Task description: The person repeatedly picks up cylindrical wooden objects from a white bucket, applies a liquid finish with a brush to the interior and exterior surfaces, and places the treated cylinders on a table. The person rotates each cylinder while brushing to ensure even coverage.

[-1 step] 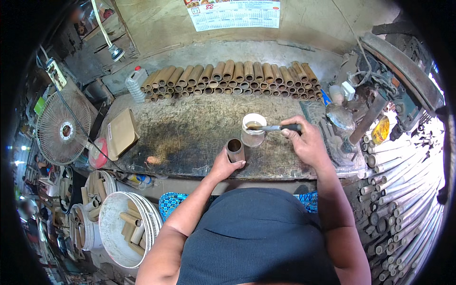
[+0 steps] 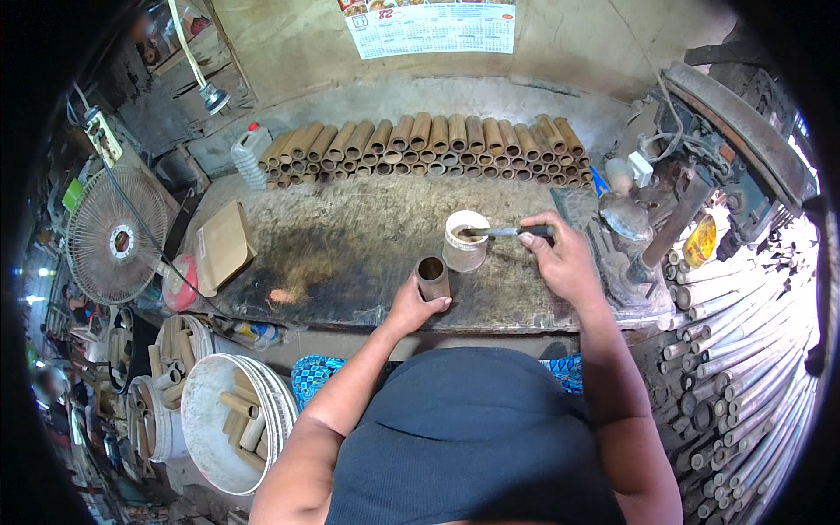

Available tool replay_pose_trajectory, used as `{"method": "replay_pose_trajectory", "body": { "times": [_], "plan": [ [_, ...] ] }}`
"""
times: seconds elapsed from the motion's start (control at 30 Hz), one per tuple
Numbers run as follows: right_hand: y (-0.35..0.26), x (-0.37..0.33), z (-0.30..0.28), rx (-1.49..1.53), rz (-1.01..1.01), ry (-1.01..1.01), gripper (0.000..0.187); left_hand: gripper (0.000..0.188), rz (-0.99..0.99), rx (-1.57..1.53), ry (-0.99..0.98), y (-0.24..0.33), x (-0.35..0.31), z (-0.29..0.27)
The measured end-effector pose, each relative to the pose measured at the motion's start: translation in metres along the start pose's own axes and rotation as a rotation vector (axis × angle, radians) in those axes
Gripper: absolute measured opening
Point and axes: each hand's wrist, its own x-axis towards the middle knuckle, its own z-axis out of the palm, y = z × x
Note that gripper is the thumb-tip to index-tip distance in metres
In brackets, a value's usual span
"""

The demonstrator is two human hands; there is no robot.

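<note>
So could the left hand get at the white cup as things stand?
Probably yes: the white cup stands right beside the left hand, nothing between them, though that hand holds a short tube.

Upright brown tube (image 2: 432, 277) beside white pot (image 2: 465, 241)

The worktop (image 2: 350, 254) is mottled grey-brown, with a dark stain and an orange smear near its front left edge. Along its back edge the row of bamboo tubes (image 2: 420, 144) is tan to brown with dark hollow ends. The cup (image 2: 465, 241) near the front edge is white-rimmed with a brownish content, and the short tube (image 2: 432, 278) beside it is dark brown. The tool (image 2: 512, 232) across the cup is grey metal with a black handle. At the left edge lies a tan cardboard piece (image 2: 223, 245); the jug (image 2: 252, 153) at the back left corner is translucent white with a red cap.
</note>
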Motion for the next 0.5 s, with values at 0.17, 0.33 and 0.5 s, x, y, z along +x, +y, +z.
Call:
{"method": "replay_pose_trajectory", "body": {
  "times": [0.17, 0.33, 0.5],
  "plan": [
    [0.068, 0.024, 0.038, 0.003, 0.227, 0.132, 0.018, 0.078, -0.043, -0.036, 0.04, -0.003, 0.001, 0.003],
    [0.098, 0.034, 0.061, -0.119, 0.087, 0.14, 0.022, 0.07, -0.181, -0.445, 0.225, -0.017, 0.002, 0.0],
    [0.095, 0.041, 0.066, -0.145, 0.151, 0.098, 0.022, 0.059, -0.173, -0.818, 0.312, -0.023, 0.009, -0.011]
  ]
}}
